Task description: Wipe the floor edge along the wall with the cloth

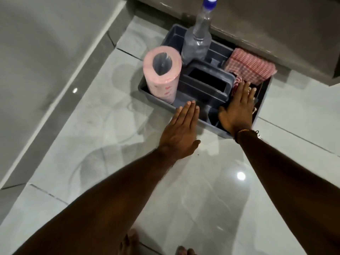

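A folded red-and-white checked cloth (250, 66) lies in the right rear compartment of a grey plastic caddy (156, 96) on the pale tiled floor. A second bit of red checked fabric (238, 82) shows in front of it. My right hand (237, 109) reaches flat into the right front compartment, fingers spread, its fingertips touching that fabric. My left hand (181, 133) hovers flat just before the caddy's near rim, fingers together and holding nothing. The floor edge along the wall (60, 100) runs diagonally at the left.
A pink paper roll (162, 72) stands in the caddy's left corner, a clear bottle with a blue cap (197, 39) behind it. A brown ledge (266, 28) overhangs the caddy's back. My bare toes (182, 250) show at the bottom edge.
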`<state>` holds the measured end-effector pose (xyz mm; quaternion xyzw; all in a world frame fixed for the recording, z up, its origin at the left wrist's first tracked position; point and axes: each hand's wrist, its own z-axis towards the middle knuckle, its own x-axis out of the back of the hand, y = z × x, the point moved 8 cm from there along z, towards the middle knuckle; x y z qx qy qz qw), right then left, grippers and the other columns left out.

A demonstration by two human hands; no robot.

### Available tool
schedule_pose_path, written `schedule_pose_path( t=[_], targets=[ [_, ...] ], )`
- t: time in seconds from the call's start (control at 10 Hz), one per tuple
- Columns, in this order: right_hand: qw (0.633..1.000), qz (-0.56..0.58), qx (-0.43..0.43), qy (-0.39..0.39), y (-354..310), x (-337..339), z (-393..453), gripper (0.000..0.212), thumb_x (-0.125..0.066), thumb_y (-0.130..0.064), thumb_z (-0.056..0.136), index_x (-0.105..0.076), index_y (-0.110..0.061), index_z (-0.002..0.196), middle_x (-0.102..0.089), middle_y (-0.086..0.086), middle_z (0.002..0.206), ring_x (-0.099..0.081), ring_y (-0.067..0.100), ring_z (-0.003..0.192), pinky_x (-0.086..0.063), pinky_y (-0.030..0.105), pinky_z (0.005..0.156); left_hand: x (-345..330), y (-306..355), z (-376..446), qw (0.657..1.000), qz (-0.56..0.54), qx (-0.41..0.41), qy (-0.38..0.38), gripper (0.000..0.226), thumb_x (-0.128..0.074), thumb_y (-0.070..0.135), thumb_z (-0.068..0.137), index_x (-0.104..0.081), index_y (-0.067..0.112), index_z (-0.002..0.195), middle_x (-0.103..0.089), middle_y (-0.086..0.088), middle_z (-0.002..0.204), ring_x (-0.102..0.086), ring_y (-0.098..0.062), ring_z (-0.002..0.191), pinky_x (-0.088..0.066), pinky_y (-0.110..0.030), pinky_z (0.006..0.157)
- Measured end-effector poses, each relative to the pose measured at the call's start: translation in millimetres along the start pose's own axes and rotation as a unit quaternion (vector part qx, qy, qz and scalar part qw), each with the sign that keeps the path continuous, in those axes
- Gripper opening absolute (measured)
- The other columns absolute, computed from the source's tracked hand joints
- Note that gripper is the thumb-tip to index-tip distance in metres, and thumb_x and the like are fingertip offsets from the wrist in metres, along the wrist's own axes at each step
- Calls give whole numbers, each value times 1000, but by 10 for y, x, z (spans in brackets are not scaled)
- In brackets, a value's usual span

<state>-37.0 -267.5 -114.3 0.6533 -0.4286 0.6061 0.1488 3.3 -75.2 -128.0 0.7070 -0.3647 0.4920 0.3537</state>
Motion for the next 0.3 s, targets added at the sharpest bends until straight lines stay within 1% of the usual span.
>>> schedule_pose_path(
  t=[0.1, 0.2, 0.3],
  targets=[
    [997, -67, 5, 29, 36, -106, 14, 111, -61, -53, 87, 0, -2, 165, -1, 22, 176, 1, 45, 163, -5, 53, 134, 1, 28, -11, 1000, 6, -4, 27, 103, -42, 63, 102, 10, 0, 165, 13, -23, 175, 10, -37, 163, 3, -48, 133],
    [997, -75, 6, 32, 38, -140, 63, 115, -59, -56, 83, 0, -1, 164, -1, 23, 175, 1, 47, 162, -8, 56, 135, 47, 21, -18, 999, 15, -6, 28, 104, -42, 64, 102, 10, 0, 165, 14, -23, 174, 10, -36, 163, 0, -48, 133],
    [999, -49, 20, 11, -194, 146, -91, 118, -67, -52, 81, 2, -6, 165, 4, 21, 176, 9, 49, 161, -4, 63, 133, 371, -96, -220, 999, 10, -1, 41, 108, -45, 66, 99, 11, 0, 165, 14, -22, 175, 11, -34, 164, 0, -46, 133]
  ],
)
